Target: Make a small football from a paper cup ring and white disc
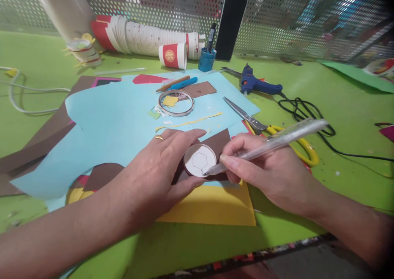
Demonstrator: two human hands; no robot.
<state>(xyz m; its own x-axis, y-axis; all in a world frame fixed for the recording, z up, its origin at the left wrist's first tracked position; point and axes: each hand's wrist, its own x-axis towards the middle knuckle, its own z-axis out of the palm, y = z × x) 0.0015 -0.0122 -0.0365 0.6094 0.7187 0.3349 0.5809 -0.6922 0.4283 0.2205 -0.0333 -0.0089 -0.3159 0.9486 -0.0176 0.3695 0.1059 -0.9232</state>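
Observation:
A round white disc (200,159) with a raised rim bears a drawn hexagon and a short line running from it toward the lower edge. My left hand (168,168) grips the disc's left side between thumb and fingers. In my right hand (258,164) is a clear-barrelled pen (286,137), its tip touching the disc near the bottom rim. Brown paper (220,141) lies under the disc, with a yellow sheet (212,207) below it and a light blue sheet (107,119) behind.
Yellow-handled scissors (246,114) and a blue glue gun (260,84) with a black cord lie at the right. A tape ring (176,103) sits ahead on the blue sheet. Behind are stacked paper cups (150,37), a blue pot (207,59) and a dark phone (231,28).

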